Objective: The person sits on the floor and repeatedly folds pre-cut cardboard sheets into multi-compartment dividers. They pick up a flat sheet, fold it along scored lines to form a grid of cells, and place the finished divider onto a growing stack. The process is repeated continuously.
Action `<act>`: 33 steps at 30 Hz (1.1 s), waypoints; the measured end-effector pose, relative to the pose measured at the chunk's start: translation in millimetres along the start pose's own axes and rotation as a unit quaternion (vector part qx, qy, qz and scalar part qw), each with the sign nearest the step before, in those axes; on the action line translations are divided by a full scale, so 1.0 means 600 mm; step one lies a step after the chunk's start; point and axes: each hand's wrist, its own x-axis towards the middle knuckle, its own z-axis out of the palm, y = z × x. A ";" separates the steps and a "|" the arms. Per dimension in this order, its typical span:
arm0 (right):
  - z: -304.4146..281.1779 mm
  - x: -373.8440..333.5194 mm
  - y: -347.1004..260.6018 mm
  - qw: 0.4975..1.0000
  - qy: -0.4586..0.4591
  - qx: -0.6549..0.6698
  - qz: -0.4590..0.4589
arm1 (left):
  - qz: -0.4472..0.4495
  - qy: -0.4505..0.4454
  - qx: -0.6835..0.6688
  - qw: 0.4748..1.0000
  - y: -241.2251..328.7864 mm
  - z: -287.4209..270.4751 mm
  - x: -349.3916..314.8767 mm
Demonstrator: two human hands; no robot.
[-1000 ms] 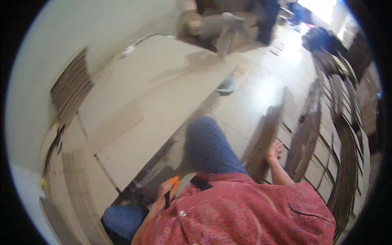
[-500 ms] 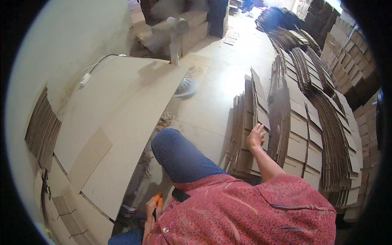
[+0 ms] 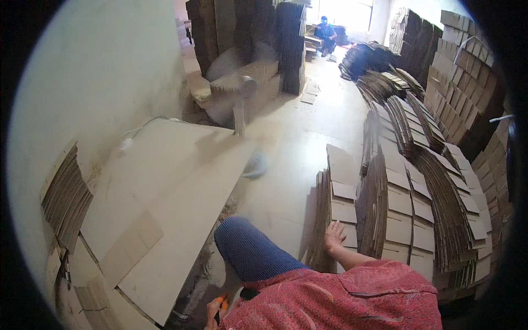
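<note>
My right hand is open, its fingers spread and its palm resting against the slotted cardboard sheets at the near end of a standing row. The sheets stand on edge, packed close together. Low in the view, beside my knee, my left hand is closed around an orange-and-black object. Its kind cannot be made out, as my sleeve and fingers cover much of it. To the left lies a wide, pale board with a loose cardboard piece on it.
More rows of cardboard stand on the right. A blurred fan stands beyond the board, with a pale round object on the floor near it. Stacked cardboard leans by the left wall. A person sits far back.
The view has tilted up, bringing the distant person fully into sight. My right hand has gone from the sheets' edge to lying on their faces; the front sheets now lean differently. My left hand keeps its grip.
</note>
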 end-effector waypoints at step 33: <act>-0.273 -0.310 -0.423 0.694 0.076 0.001 -0.716 | -0.001 -0.095 -0.008 0.995 0.076 -0.015 0.065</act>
